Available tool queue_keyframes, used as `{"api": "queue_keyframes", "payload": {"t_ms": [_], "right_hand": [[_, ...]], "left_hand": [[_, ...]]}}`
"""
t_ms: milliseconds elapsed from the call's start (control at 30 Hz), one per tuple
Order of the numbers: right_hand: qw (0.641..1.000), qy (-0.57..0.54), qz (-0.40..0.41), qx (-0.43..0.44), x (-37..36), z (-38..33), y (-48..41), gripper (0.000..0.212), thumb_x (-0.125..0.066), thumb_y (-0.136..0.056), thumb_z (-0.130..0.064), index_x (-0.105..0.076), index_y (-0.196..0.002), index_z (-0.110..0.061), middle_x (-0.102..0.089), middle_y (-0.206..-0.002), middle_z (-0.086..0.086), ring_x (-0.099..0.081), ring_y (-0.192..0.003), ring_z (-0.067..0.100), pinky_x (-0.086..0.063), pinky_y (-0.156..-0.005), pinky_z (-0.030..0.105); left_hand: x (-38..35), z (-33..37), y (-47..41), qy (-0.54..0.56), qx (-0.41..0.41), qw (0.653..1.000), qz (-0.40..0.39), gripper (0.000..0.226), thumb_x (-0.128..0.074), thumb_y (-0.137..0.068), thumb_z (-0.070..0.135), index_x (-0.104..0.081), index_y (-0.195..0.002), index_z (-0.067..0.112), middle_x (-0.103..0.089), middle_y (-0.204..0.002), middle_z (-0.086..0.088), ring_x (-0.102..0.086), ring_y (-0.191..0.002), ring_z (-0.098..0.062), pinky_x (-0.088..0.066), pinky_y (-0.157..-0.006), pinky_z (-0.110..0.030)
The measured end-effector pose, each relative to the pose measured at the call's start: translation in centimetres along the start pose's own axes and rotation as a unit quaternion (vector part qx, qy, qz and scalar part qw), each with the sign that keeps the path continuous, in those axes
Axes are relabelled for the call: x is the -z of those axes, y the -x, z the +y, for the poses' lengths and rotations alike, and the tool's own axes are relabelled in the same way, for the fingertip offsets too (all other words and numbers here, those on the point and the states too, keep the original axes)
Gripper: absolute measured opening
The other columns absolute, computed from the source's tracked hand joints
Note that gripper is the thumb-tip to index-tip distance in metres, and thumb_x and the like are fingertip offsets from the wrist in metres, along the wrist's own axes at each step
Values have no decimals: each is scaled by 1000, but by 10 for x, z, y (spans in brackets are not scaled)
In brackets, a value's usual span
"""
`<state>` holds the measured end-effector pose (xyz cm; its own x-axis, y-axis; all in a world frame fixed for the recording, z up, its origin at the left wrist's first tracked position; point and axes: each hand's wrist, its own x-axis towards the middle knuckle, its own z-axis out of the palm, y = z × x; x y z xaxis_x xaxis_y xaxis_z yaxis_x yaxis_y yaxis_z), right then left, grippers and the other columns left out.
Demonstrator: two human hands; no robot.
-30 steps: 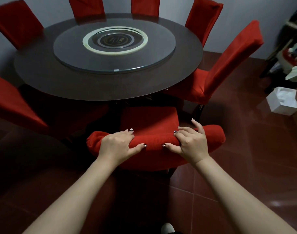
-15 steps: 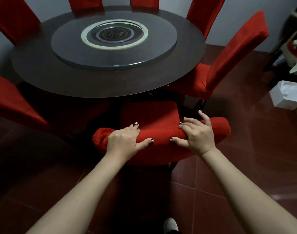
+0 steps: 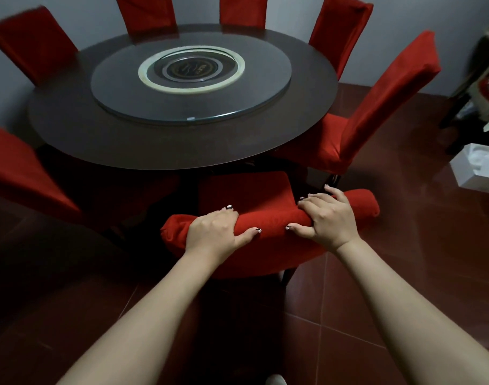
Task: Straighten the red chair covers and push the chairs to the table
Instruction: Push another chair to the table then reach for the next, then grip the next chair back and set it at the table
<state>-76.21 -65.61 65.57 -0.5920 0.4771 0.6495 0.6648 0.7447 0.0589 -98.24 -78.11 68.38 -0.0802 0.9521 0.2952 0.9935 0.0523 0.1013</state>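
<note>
My left hand (image 3: 212, 232) and right hand (image 3: 328, 218) squeeze the chair (image 3: 268, 218) top near the table (image 3: 182, 145). Pushing crooked could bump it.

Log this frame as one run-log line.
left hand: grips chair back | right hand: grips chair back | seat: front at table rim, rest exposed

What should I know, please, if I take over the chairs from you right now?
Left hand and right hand both grip the top of the back of the near chair.
Its seat reaches the edge of the table; the cover looks bunched at the left end.
Done: far chairs sit close to the table.
Left: smooth this cover, push it in, then the right chair, which stands angled out.
</note>
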Motion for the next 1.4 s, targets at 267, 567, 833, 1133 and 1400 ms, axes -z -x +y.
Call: {"api": "queue_keyframes", "payload": {"t_ms": [267, 567, 833, 1133, 1400], "right_hand": [[1000, -2, -6, -25, 3, -2, 7, 64, -44, -78, -70, -73, -79, -12, -72, -80, 0, -69, -83, 20, -38, -92, 36], [1000, -18, 12, -10, -2, 3, 4, 64, -43, -81, -71, -70, -76, -13, -71, -80, 0, -68, -79, 19, -47, -77, 35], [998, -13, -54, -27, 7, -3, 0, 63, -42, -80, -69, -72, -83, -13, -72, -81, 0, -68, -79, 21, -44, -78, 35], [957, -49, -205, -198, 35, -24, 10, 67, -48, -81, -67, -55, -129, -20, -51, -139, 0, -36, -136, 18, -12, -113, 36], [881, -235, -153, -381, 73, -52, 22, 58, -63, -85, -47, -50, -133, -17, -49, -140, 5, -35, -136, 19, -29, -107, 33]], "left_hand": [[0, 1, 0, 18, 46, 998, -48, 80, -23, -73, 79, -66, -111, 24, -68, -112, 4, -63, -106, -15, -49, -78, -30], [-4, -2, 0, 35, 43, 998, -20, 77, -26, -75, 73, -69, -110, 18, -68, -115, 1, -60, -114, -15, -47, -89, -29], [-7, -4, -1, 29, 38, 998, -43, 64, -43, -81, 71, -65, -116, 21, -65, -120, 4, -57, -116, -13, -43, -90, -29], [5, -2, 2, 68, 19, 995, -77, 61, -34, -85, 67, -59, -121, 24, -60, -127, 4, -55, -116, -14, -41, -92, -32], [17, 16, 3, 189, 28, 976, -109, 41, -47, -93, 43, -53, -128, 21, -51, -138, 0, -42, -130, -15, -25, -110, -39]]}}
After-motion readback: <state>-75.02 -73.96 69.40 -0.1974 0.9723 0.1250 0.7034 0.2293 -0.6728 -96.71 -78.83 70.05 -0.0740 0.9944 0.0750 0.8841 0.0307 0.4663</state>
